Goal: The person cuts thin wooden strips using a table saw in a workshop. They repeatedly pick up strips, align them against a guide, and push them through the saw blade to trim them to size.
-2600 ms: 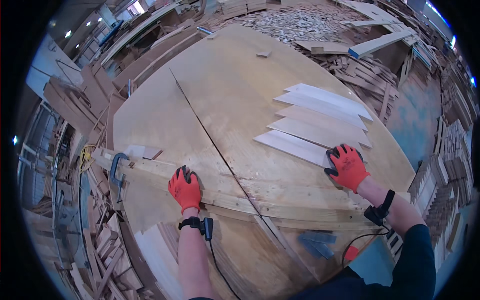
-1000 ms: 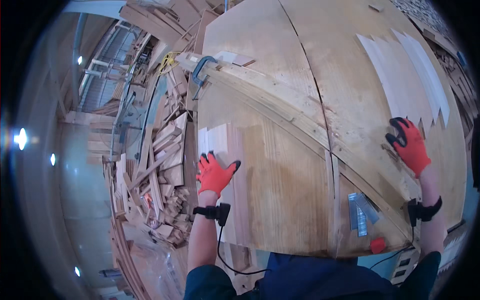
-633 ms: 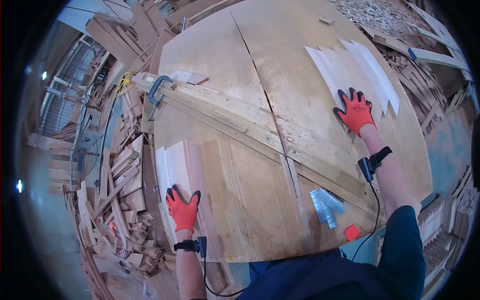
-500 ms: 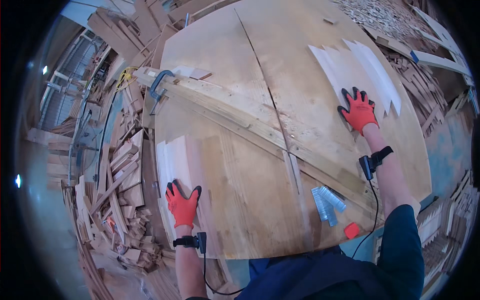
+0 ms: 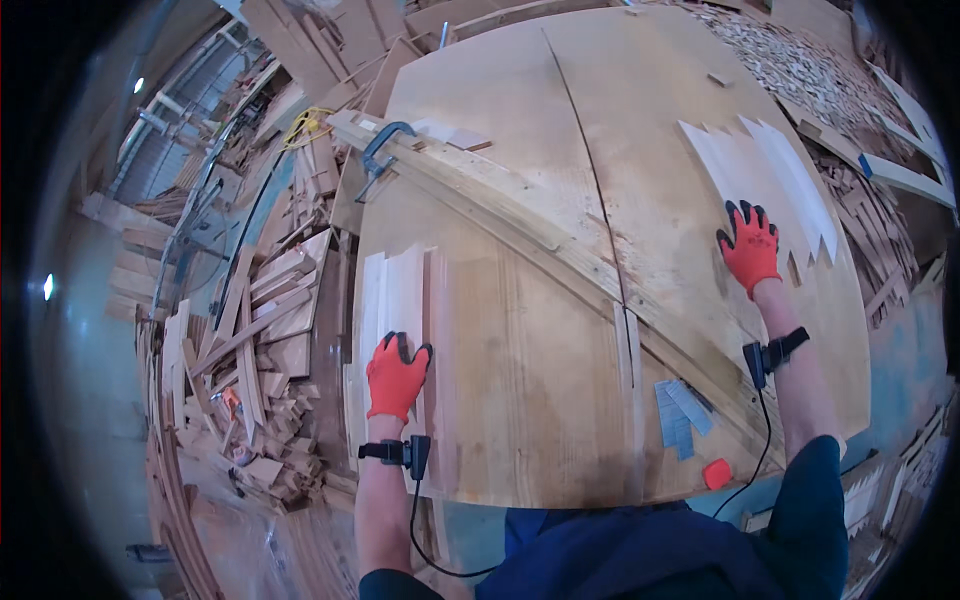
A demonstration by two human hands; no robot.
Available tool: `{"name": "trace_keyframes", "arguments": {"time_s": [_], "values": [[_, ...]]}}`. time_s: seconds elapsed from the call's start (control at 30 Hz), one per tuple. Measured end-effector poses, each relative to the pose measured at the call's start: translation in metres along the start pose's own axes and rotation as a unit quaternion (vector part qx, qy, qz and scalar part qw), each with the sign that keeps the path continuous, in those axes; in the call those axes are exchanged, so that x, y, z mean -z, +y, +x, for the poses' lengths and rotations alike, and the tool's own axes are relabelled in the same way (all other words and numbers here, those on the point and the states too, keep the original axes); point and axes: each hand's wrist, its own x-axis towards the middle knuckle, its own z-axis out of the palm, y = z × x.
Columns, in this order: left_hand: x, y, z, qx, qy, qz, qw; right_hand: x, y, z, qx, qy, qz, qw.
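Note:
My left hand point(image 5: 397, 375), in an orange and black glove, lies flat on pale wooden slats point(image 5: 393, 290) at the near left edge of the big plywood table point(image 5: 560, 150). My right hand point(image 5: 750, 246), gloved the same way, presses flat on the table, its fingers touching a row of white pointed slats point(image 5: 765, 170) at the right. Both fingers sets are spread and hold nothing. A long curved wooden strip point(image 5: 520, 215) runs diagonally across the table between my hands. Each wrist carries a black strap with a cable.
A blue clamp point(image 5: 378, 155) grips the curved strip's far left end. Grey nail strips point(image 5: 682, 412) and a small red object point(image 5: 716, 473) lie near the front edge. Scrap wood point(image 5: 255, 340) is heaped on the floor at left; more offcuts point(image 5: 880, 230) lie at right.
My left hand left the curved strip and came down onto the pale slats at the table's near left edge. My right hand stayed by the white pointed slats. The view swung left and down.

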Motion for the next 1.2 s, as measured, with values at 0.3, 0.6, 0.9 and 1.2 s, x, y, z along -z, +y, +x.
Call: {"name": "trace_keyframes", "arguments": {"time_s": [0.3,0.6,0.9,1.2], "values": [[0.016,0.186,-0.012,-0.199,0.033,-0.164,0.966,0.037,-0.206,-0.092,0.089,-0.235,0.663,0.706],[-0.008,0.219,-0.012,-0.171,-0.175,-0.37,0.896,0.072,-0.139,-0.021,0.067,-0.091,0.484,0.868],[-0.132,0.123,0.043,-0.098,-0.032,-0.021,0.994,-0.012,-0.062,-0.015,0.051,-0.08,0.044,0.995],[-0.153,0.133,0.041,-0.112,0.05,0.002,0.992,-0.053,-0.081,-0.027,0.007,-0.001,0.116,0.993]]}}
